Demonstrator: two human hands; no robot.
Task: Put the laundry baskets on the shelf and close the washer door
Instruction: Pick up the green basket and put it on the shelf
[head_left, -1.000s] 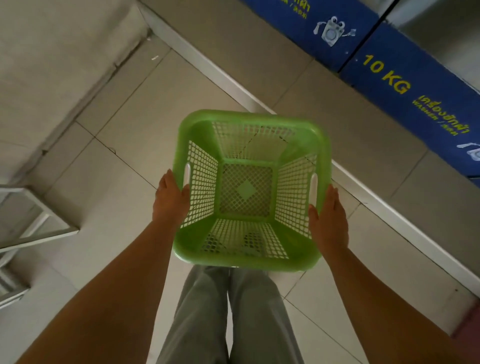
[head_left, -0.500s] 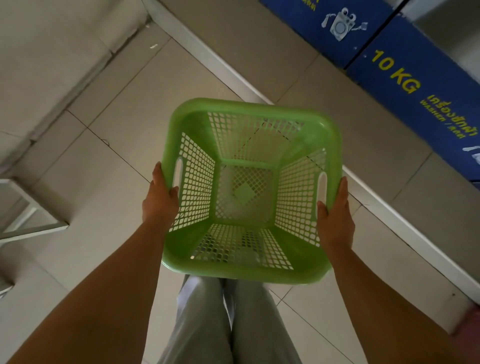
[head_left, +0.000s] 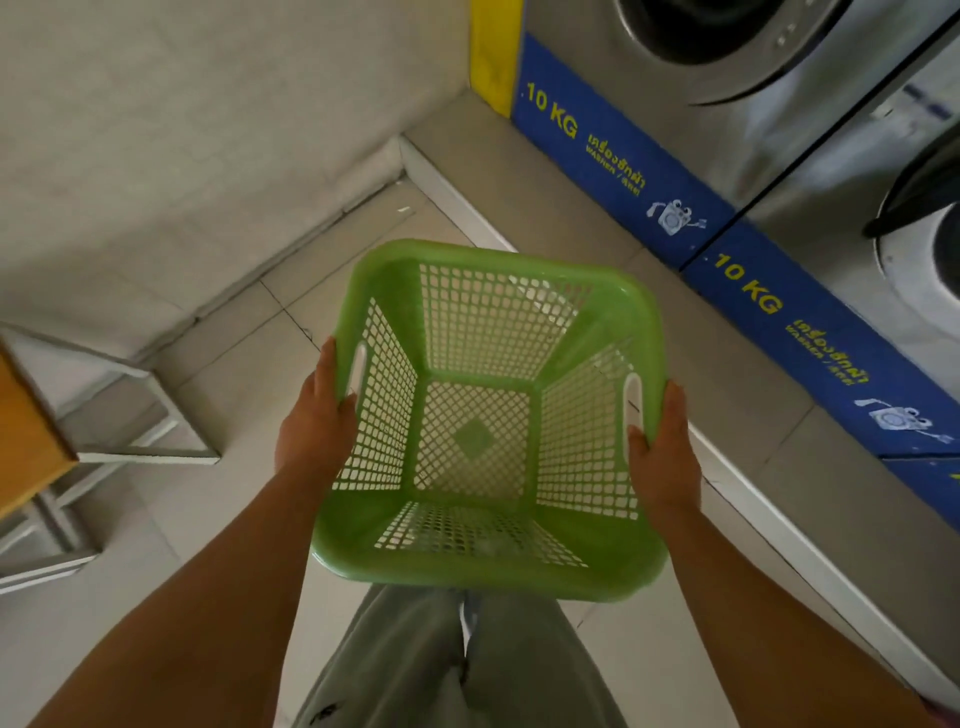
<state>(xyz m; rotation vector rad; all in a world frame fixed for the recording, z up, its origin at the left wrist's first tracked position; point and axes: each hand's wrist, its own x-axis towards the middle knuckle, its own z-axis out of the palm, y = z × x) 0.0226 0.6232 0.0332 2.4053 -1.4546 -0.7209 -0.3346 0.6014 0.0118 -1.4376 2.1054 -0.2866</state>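
I hold an empty green plastic laundry basket with mesh walls in front of my waist, above the tiled floor. My left hand grips its left rim at the handle slot, and my right hand grips the right rim at the other slot. Two silver front-load washers stand on a raised step at the upper right. The farther washer shows its round dark opening. On the nearer washer, a white door ring shows at the right edge. Whether either door is open I cannot tell.
Blue "10 KG" panels run along the washers' bases above a white-edged step. A metal frame with a wooden top stands at the left. A beige wall meets the floor in the corner ahead. My trouser legs show below the basket.
The view has swung up and to the right, bringing the washer drums and the wooden-topped frame into sight. Both hands keep the same hold on the basket.
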